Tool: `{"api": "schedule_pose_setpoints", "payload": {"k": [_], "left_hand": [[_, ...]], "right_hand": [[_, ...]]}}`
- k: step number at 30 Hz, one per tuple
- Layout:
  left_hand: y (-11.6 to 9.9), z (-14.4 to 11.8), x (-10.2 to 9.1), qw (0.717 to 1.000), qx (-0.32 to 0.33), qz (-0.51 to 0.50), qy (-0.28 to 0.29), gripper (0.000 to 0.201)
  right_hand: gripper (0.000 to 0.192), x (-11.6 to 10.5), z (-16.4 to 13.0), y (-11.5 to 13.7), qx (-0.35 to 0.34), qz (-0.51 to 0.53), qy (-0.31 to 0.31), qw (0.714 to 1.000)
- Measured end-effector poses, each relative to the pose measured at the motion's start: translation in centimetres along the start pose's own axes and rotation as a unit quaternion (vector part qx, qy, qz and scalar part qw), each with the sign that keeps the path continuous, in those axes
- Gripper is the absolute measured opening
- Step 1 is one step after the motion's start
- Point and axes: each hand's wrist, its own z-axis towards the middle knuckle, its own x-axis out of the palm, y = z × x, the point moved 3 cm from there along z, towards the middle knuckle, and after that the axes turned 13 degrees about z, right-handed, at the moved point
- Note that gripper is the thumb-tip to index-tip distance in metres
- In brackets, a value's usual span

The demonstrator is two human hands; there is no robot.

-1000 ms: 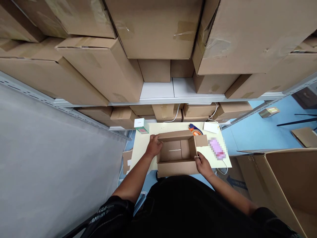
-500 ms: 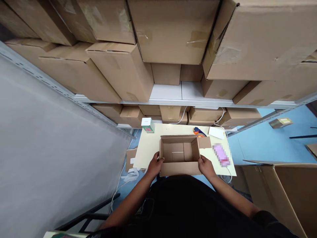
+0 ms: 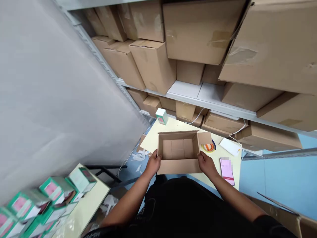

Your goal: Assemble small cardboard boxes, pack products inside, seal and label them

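Wall (image 3: 49,82) fills the left side now — the view has swung left compared with half a second back, when the shelves sat square ahead. Shelves (image 3: 223,109) now run diagonally from upper left to right, stacked with big cartons (image 3: 198,29) above and smaller ones below. Second table (image 3: 84,208) has come into view at lower left, loaded with green-and-pink packs (image 3: 49,191); earlier only a sliver of it showed at the bottom edge.

Main table (image 3: 158,135) is pale yellow, just below the lowest shelf. Open box (image 3: 179,150) sits on its near half, flaps up, inside bare, right flap folded out. It keeps about the same place on the table as before, between the hands.

Left hand (image 3: 154,162) grips the box's near-left corner — thumb over the rim, fingers wrapped down the outer side, pressed together. Right hand (image 3: 206,163) grips the near-right corner the same way, thumb on the rim, fingers close together along the wall. Both hands hold the same corners as half a second ago; a second ago the left hand was further up the left wall.

Phone (image 3: 227,167) lies face up on the table just right of the right hand. White charger (image 3: 229,146) lies beyond it near the far edge, cable running up to the shelf. Tape roll (image 3: 209,146) is just right of the box, partly behind the flap. Small green pack (image 3: 161,116) stands at the table's far-left corner, well apart from the box.
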Motion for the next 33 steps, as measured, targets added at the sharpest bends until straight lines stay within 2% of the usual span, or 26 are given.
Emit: {"api": "schedule_pose_setpoints", "payload": {"k": [3, 6, 12, 18, 23, 27, 33], "left_hand": [[0.3, -2.6, -0.4, 0.999, -0.03, -0.015, -0.041, 0.051], [1.2, -5.1, -1.0, 0.994, -0.06, -0.039, -0.078, 0.052], [4.0, -10.2, -2.3, 0.979, -0.12, -0.09, -0.139, 0.049], [8.8, -16.0, -3.8, 0.951, -0.181, -0.122, -0.22, 0.051], [13.2, -21.6, -5.2, 0.928, -0.222, -0.129, -0.27, 0.054], [16.4, -26.3, -7.0, 0.915, -0.234, -0.134, -0.299, 0.051], [21.6, -34.0, -10.5, 0.892, -0.278, -0.146, -0.325, 0.053]], "right_hand": [[0.046, -0.1, 0.5, 0.2, 0.008, 0.025, 0.031, 0.999], [0.049, 0.6, 0.9, 0.7, 0.005, 0.05, 0.058, 0.997], [0.043, 4.7, 1.0, 2.6, -0.028, 0.048, 0.158, 0.986], [0.045, 10.5, -0.3, 5.4, -0.061, 0.023, 0.229, 0.971], [0.044, 16.1, -2.9, 7.1, -0.103, 0.0, 0.292, 0.951], [0.043, 20.8, -6.2, 7.9, -0.127, -0.04, 0.325, 0.936], [0.04, 27.8, -12.6, 9.6, -0.165, -0.067, 0.358, 0.916]]}}
